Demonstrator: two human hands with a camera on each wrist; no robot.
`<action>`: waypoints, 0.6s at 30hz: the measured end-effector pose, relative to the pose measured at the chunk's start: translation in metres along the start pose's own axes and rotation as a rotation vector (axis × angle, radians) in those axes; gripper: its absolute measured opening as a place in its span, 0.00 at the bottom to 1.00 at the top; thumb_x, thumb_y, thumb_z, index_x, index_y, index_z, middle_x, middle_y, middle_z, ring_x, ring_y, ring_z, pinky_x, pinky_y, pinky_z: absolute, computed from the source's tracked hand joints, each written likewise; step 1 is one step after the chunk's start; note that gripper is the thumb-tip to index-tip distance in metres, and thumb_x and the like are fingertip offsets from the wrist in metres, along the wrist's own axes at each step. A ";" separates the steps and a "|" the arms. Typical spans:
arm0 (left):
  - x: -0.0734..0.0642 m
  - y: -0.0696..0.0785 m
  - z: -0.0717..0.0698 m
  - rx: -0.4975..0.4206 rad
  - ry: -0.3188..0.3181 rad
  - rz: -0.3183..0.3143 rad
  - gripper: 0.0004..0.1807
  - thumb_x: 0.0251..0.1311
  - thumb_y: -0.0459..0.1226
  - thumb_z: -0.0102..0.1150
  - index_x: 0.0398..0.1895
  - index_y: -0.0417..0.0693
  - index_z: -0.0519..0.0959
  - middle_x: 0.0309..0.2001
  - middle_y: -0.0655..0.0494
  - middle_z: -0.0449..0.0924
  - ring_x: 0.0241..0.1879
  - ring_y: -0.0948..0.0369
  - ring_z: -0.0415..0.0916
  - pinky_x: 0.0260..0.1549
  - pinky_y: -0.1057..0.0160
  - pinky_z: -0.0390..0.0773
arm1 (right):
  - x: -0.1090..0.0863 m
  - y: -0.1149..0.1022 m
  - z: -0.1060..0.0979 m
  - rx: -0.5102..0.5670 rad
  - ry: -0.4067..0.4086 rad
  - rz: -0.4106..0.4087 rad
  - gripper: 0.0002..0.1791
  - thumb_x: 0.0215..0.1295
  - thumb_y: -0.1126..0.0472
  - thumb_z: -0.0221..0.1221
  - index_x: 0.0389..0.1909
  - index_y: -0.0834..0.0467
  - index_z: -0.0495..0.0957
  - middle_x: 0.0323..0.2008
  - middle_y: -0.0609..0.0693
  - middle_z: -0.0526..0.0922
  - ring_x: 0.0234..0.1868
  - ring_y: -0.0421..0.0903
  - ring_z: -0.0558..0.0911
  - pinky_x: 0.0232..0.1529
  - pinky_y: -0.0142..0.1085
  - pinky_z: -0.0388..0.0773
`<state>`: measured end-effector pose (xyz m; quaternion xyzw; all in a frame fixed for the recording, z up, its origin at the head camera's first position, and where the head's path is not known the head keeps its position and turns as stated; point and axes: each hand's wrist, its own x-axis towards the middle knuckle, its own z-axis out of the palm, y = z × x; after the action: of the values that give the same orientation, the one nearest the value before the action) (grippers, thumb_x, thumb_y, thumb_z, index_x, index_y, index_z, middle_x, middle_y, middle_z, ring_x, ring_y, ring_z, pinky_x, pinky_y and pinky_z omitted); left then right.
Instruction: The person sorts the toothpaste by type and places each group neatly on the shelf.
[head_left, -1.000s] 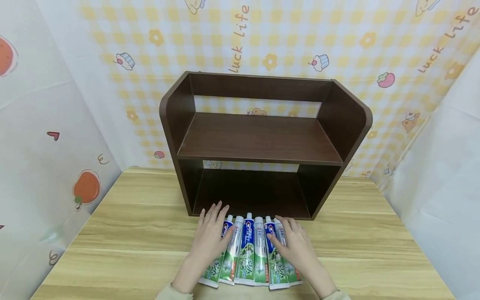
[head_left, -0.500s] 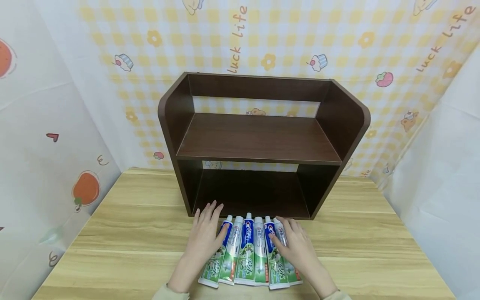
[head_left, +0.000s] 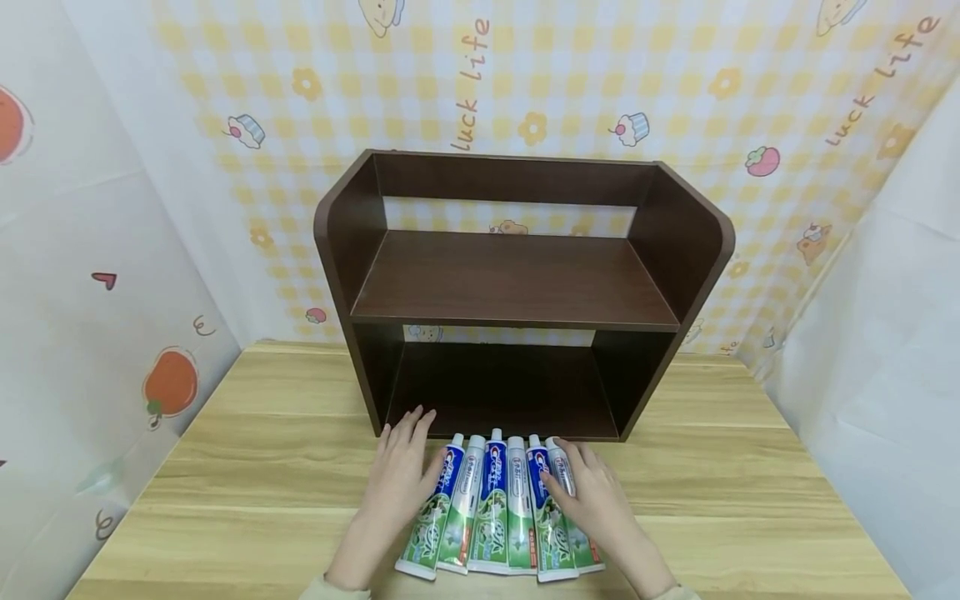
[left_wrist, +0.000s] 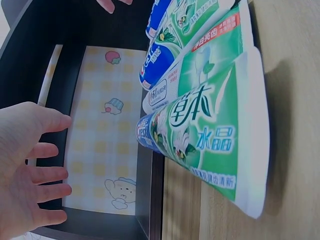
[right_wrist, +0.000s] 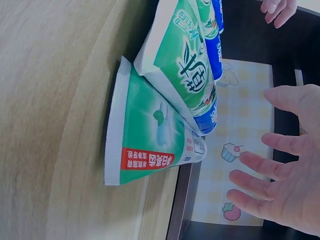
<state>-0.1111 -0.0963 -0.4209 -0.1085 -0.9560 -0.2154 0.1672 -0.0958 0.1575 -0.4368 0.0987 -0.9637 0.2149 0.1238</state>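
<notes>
Several toothpaste tubes lie side by side on the table, caps toward the shelf. Blue-and-green tubes alternate with silver-and-green ones. My left hand (head_left: 400,479) is beside the leftmost blue-and-green toothpaste tube (head_left: 430,525), its thumb close to the cap end; whether they touch is unclear. In the left wrist view that hand (left_wrist: 30,170) has its fingers spread, holding nothing. My right hand (head_left: 597,500) lies over the rightmost silver-and-green toothpaste tube (head_left: 582,546), thumb by the adjacent blue-and-green toothpaste tube (head_left: 555,542). The right wrist view shows this hand's fingers (right_wrist: 260,165) loosely extended, gripping nothing.
A dark brown two-tier shelf (head_left: 517,323) stands just behind the tubes, their caps near its lower front edge. The wood-grain table (head_left: 247,475) extends to both sides. Patterned cloth (head_left: 570,75) hangs behind, with white sheets at left and right.
My left hand has shifted left, uncovering more of the leftmost toothpaste tube. The right hand and the tubes stay about where they were. The head view has tilted slightly.
</notes>
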 end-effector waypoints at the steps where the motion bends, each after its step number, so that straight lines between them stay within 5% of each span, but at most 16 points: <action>1: 0.000 0.000 0.000 -0.001 0.000 -0.004 0.29 0.55 0.42 0.59 0.60 0.41 0.67 0.60 0.39 0.67 0.61 0.44 0.65 0.60 0.41 0.61 | 0.000 0.000 0.000 0.002 0.000 0.001 0.30 0.54 0.51 0.62 0.56 0.62 0.70 0.50 0.61 0.76 0.50 0.58 0.77 0.50 0.55 0.72; 18: -0.002 -0.013 -0.003 -0.033 0.007 -0.029 0.29 0.55 0.41 0.58 0.59 0.38 0.67 0.59 0.38 0.69 0.59 0.43 0.67 0.57 0.40 0.64 | -0.005 0.005 -0.001 0.030 -0.016 0.039 0.30 0.54 0.52 0.62 0.56 0.62 0.70 0.48 0.60 0.77 0.49 0.57 0.77 0.51 0.54 0.73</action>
<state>-0.1123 -0.1094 -0.4238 -0.0969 -0.9532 -0.2339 0.1655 -0.0922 0.1626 -0.4395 0.0834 -0.9632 0.2307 0.1102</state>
